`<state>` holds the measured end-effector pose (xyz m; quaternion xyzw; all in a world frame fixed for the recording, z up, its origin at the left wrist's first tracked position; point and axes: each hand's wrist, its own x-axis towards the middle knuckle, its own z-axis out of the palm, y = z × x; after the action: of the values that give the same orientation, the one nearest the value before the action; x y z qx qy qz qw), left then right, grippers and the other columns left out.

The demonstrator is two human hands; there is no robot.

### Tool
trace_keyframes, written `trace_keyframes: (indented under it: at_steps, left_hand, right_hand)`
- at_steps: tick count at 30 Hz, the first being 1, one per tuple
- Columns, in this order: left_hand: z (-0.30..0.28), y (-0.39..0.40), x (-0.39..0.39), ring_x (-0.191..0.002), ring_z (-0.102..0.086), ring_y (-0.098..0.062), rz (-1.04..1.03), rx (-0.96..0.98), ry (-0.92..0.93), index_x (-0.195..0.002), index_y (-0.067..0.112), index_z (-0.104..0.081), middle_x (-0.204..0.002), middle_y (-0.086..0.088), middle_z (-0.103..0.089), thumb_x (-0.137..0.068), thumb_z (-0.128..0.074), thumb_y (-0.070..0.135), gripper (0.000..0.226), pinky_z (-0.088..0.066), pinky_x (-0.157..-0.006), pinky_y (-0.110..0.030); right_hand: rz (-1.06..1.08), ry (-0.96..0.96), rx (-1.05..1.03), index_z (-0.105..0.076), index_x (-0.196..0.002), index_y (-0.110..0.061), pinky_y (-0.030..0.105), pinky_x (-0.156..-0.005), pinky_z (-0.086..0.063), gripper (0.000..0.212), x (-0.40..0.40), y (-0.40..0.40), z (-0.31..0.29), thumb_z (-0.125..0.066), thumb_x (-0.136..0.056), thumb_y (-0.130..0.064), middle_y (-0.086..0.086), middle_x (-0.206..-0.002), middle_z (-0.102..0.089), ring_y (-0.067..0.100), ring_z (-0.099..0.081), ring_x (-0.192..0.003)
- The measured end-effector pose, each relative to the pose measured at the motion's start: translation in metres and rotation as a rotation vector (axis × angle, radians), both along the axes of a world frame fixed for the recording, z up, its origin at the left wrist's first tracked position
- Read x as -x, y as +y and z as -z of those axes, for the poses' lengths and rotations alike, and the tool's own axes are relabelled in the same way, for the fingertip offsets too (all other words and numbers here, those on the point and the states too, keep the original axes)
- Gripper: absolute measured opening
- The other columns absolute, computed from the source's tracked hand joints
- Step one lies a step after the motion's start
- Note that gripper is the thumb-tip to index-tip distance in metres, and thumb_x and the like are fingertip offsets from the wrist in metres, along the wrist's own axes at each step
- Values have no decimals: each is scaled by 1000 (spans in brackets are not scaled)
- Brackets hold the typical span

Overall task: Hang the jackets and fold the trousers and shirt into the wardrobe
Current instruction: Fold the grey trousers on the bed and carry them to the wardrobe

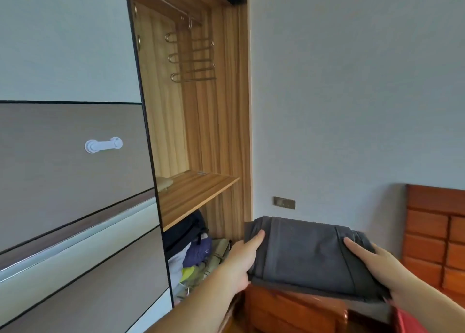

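Right now both hands are gripping a folded grey garment, trousers or shirt I cannot tell, carried flat in the air above a reddish wooden nightstand, just right of the open wardrobe. Its long axis is running left to right, tilting slightly down to the right. The left hand is clasping its left end, thumb on top; the right hand is clasping its right end likewise. No label or writing is showing.

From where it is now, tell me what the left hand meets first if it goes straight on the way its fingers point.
Probably the wardrobe's right side panel: the left hand, holding the folded grey garment, points up and right toward it. Depth is unclear.
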<state>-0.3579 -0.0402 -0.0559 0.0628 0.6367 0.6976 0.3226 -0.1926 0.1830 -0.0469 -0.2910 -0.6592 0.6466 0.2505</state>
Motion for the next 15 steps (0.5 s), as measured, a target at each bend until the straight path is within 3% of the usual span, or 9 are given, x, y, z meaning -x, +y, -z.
trace_keyframes:
  at_steps: [1,4,7,11,15]
  left_hand:
    - [-5,8,10,-81,-74,-20,-38,-2,17,-120,21,-61,-91,2,-77,-75,-74,58,60,-58,-60,-30]
    - [-21,29,43,-93,-70,-20,-136,49,43,-124,22,-60,-105,2,-73,-70,-74,66,70,-56,-66,-30]
    - [-28,37,74,-93,-72,-21,-174,41,49,-127,19,-60,-107,0,-74,-62,-77,69,83,-58,-65,-31]
    - [-30,33,126,-97,-72,-24,-218,38,38,-132,15,-56,-113,-5,-72,-42,-85,71,110,-59,-79,-39]
    - [-16,35,185,-93,-73,-24,-209,30,42,-119,17,-67,-104,-5,-75,-42,-92,57,91,-56,-88,-41]
  right_hand:
    - [-37,4,13,-67,-105,-16,35,-84,-52,29,20,11,-3,-69,-86,-38,2,-96,-72,24,-67,-90]
    - [-124,34,46,-68,-96,-15,28,-64,-50,18,73,42,-9,-68,-88,-31,-1,-81,-73,19,-68,-78]
    - [-225,52,59,-69,-91,-13,26,-60,-48,16,123,59,-15,-68,-88,-29,-2,-74,-76,15,-71,-69]
    - [-353,4,60,-71,-96,-10,34,-80,-53,31,198,72,-14,-71,-84,-38,2,-83,-77,23,-72,-83]
    - [-429,-62,26,-72,-96,-11,39,-90,-52,36,275,80,-7,-72,-81,-44,4,-88,-77,26,-71,-89]
